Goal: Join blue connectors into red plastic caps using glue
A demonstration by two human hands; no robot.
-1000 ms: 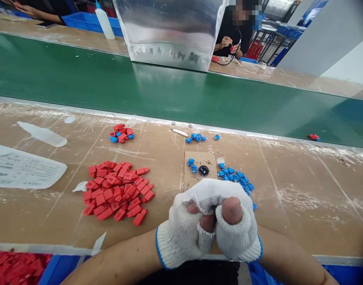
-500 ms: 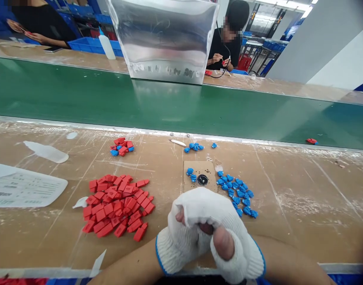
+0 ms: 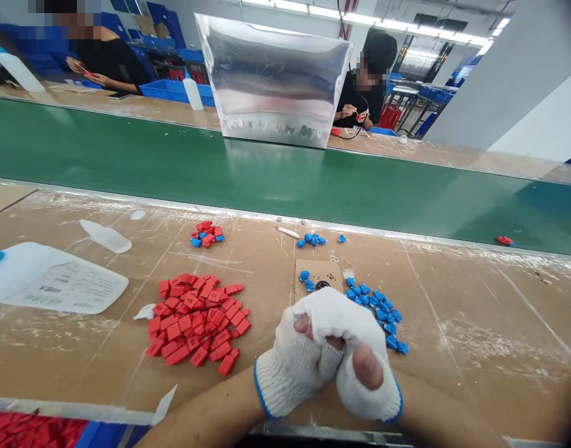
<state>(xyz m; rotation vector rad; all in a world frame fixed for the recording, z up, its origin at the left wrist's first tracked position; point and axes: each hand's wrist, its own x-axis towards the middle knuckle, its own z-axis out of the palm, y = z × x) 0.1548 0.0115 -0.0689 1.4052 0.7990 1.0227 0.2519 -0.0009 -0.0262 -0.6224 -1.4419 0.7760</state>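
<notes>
My left hand (image 3: pixel 300 358) and my right hand (image 3: pixel 362 348), both in white knit gloves with bare fingertips, are pressed together above the near table. Their fingers are curled inward, and anything between them is hidden. To the left lies a pile of small red plastic pieces (image 3: pixel 196 320). Close behind and right of my right hand are several small blue pieces (image 3: pixel 383 308). Just beyond my hands, a cardboard square (image 3: pixel 329 269) carries a few blue pieces (image 3: pixel 306 279) and a black round cap or dish (image 3: pixel 323 285), partly covered by my glove.
A small mixed red and blue cluster (image 3: pixel 206 234) and a white pointed stick (image 3: pixel 287 232) lie farther back. A white bottle (image 3: pixel 56 280) lies left. Beyond runs a green conveyor belt (image 3: pixel 173 162) with a metal panel (image 3: pixel 276 81). Two people work across it.
The view has tilted up and shifted left, showing more of the bottle and the bin of red pieces. My hands stay pressed together, with a slight turn.
</notes>
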